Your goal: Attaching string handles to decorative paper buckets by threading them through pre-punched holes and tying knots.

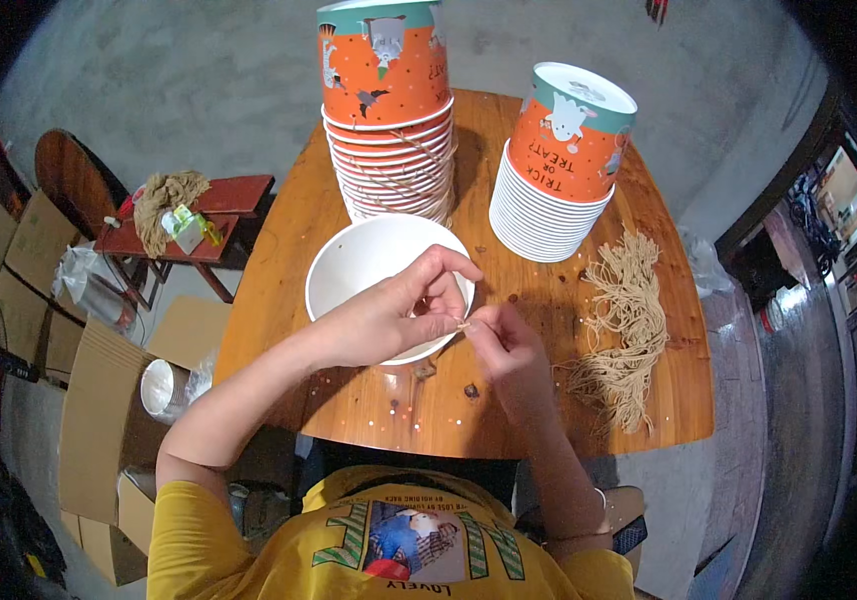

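A white-lined paper bucket [354,265] lies tipped on the wooden table in front of me, its open mouth toward me. My left hand [389,310] reaches over the bucket's mouth, thumb and fingers pinching a small bit of tan string [464,326] at the rim. Fingers bent, my right hand [514,355] pinches the same bit from the other side, just off the rim. Most of the string is hidden by my fingers. A loose bundle of tan strings [629,335] lies to the right of my right hand.
Behind the bucket rises a tall stack of orange buckets [389,160] with string handles. A second upside-down stack [561,165] stands at the back right. Small holes and white specks mark the table [429,420]. Cardboard boxes [104,430] and a red bench [239,195] are at left.
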Demonstrator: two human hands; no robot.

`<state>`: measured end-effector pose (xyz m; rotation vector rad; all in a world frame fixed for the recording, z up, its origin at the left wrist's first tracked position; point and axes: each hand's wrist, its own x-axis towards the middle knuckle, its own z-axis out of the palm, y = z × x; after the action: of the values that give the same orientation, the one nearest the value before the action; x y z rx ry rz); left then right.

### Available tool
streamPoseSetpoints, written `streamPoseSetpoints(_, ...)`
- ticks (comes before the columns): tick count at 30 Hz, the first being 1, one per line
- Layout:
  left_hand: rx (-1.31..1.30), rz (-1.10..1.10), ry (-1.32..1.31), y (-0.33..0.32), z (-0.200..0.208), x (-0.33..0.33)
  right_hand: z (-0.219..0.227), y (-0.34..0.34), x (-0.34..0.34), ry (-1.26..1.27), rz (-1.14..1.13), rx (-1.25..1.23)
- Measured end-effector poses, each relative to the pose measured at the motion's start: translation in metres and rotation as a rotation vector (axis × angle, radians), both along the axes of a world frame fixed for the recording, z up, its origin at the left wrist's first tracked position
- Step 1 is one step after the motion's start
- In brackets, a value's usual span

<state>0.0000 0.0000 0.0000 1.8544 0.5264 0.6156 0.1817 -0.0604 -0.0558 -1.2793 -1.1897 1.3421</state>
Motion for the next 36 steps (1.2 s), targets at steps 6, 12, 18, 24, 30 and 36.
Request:
streamPoseSetpoints(6, -0.103, 0.042, -0.024, -0.003, 0.001, 0.003, 0.008, -0.01, -0.015, 0.052, -0.242, 0.458)
streamPoseSetpoints(12, -0.031, 0.093, 0.063, -0.008, 0.002, 0.003, 0.002, -0.007, -0.009, -0.376, -0.226, 0.549)
streamPoseSetpoints(18, -0.024, 0.105, 0.233, -0.007, 0.005, -0.001, 0.001, -0.008, -0.012, -0.226, -0.237, 0.379)
streamPoseSetpoints(24, 0.109, 0.188, 0.35, -0.013, 0.006, -0.002, 0.003, -0.009, -0.012, -0.187, -0.204, 0.386)
streamPoseSetpoints(30, 0.159, 0.245, 0.291, -0.012, 0.002, -0.003, -0.002, -0.011, -0.011, -0.107, -0.186, 0.37)
streamPoseSetpoints(36, -0.286, 0.206, 0.231, -0.011, 0.01, -0.001, -0.001, -0.013, -0.01, -0.155, -0.204, 0.365)
